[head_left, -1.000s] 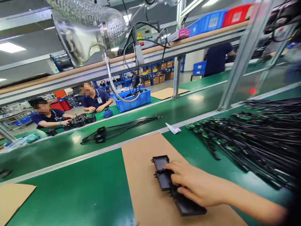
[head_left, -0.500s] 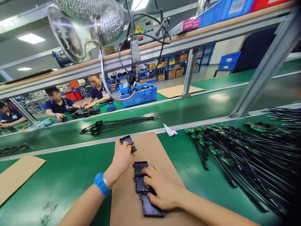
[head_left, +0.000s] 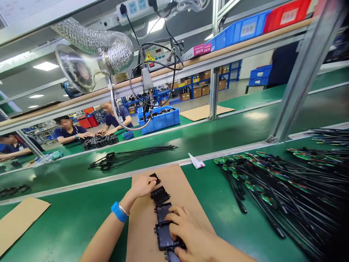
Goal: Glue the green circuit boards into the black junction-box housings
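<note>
Both hands work on a row of black plastic trays (head_left: 163,214) lying end to end down the middle of a brown cardboard sheet (head_left: 188,189). At the near edge of that sheet, the right hand (head_left: 191,236) lies flat with fingers spread over the nearer trays, pressing them to the card. At the far end of the row, the left hand (head_left: 141,186), a blue wristband (head_left: 119,211) on its wrist, has its fingers curled about the farthest tray (head_left: 159,194), which sits tilted and not quite in line with the others; whether it pinches the tray or only pushes it I cannot tell. A small black piece (head_left: 155,178) shows just beyond the left fingertips.

By the look of it, 3 trays already lie in line, a 4th shows under the right hand, and the farthest one is not yet seated, so the row seems partly laid, with alignment left.

Around the sheet is the green bench (head_left: 81,218), with another cardboard piece (head_left: 19,220) at its left edge. A large heap of black cables (head_left: 286,185) with green connectors fills the right side. A white scrap (head_left: 196,162) lies at the far edge, and a cable bundle (head_left: 128,154) rests on the belt beyond. Across the line, other people (head_left: 68,129) sit at work near a blue bin (head_left: 160,120).
</note>
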